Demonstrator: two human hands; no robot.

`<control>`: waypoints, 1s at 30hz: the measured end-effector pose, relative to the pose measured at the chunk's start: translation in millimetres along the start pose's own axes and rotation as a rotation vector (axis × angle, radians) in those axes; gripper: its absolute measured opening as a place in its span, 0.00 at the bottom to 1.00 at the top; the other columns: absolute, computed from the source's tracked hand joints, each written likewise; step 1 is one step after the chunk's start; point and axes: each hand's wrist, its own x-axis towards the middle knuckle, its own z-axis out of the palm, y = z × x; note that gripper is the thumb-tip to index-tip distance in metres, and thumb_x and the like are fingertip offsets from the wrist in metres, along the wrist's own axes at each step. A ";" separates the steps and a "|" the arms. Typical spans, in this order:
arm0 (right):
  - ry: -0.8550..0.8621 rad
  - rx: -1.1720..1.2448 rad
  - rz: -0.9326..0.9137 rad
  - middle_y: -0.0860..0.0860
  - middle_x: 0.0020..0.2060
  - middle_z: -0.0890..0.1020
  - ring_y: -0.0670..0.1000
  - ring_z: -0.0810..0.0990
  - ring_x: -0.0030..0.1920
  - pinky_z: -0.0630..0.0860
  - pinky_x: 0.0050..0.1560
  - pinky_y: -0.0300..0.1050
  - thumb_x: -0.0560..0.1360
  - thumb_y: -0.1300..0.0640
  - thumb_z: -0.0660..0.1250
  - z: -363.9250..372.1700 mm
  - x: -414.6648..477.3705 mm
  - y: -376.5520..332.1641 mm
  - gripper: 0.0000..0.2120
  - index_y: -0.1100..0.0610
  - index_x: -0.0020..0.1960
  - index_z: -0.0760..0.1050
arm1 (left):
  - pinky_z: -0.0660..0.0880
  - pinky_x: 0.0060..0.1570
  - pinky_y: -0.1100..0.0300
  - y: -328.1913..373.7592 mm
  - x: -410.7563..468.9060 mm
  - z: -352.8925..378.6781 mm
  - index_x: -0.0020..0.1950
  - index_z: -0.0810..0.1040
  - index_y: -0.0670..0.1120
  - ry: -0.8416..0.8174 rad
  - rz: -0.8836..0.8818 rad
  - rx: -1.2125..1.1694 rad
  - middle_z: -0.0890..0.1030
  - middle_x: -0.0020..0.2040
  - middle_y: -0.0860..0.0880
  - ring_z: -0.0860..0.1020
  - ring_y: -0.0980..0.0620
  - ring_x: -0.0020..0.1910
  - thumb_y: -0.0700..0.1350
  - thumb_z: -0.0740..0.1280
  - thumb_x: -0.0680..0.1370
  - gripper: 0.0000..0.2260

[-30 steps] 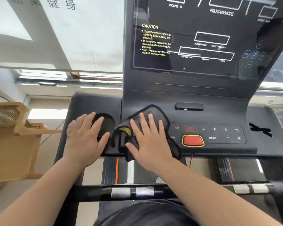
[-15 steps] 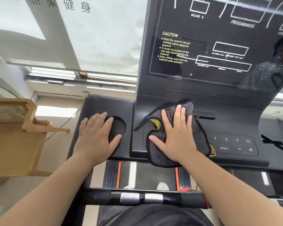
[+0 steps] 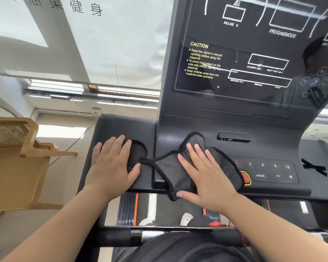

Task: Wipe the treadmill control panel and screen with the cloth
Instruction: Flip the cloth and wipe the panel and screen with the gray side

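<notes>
Head view: cloth (image 3: 170,171) under right hand (image 3: 206,174).

A charcoal-grey cloth (image 3: 178,171) edged in black stitching covers part of the matt black control panel (image 3: 267,170), whose keys carry white numerals and signs. A red button (image 3: 246,178) ringed in yellow shows beside it. The glossy black screen (image 3: 254,53) bears white outlines and yellow caution text. Orange and white stripes mark the dark belt (image 3: 165,208).

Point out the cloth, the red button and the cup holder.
cloth (image 3: 169,173): head view, on the bare grey fold at its left.
red button (image 3: 246,178): head view, on the red sliver beside the cloth's edge.
cup holder (image 3: 138,154): head view, on its dark round recess.
</notes>
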 end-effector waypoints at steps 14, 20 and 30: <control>0.137 0.073 -0.072 0.54 0.84 0.37 0.56 0.32 0.82 0.34 0.80 0.63 0.77 0.25 0.53 -30.1 105.8 -28.5 0.45 0.50 0.85 0.49 | 0.64 0.71 0.45 -0.7 0.4 -15.2 0.74 0.71 0.44 0.158 -0.066 -0.325 0.74 0.72 0.45 0.70 0.43 0.71 0.58 0.57 0.77 0.29; 0.387 -0.131 0.052 0.60 0.83 0.40 0.63 0.36 0.81 0.31 0.79 0.61 0.73 0.30 0.65 -68.1 149.7 -5.8 0.48 0.54 0.83 0.53 | 0.65 0.72 0.43 21.3 39.5 -52.1 0.75 0.69 0.46 0.255 -0.042 -0.409 0.72 0.73 0.46 0.69 0.43 0.71 0.59 0.57 0.77 0.29; 0.634 -0.062 0.250 0.69 0.81 0.43 0.73 0.39 0.80 0.37 0.75 0.78 0.65 0.21 0.64 -114.2 163.2 37.9 0.60 0.49 0.85 0.44 | 0.53 0.73 0.64 64.0 120.9 -105.4 0.78 0.65 0.46 0.429 0.073 -0.622 0.69 0.75 0.51 0.61 0.58 0.74 0.61 0.54 0.79 0.31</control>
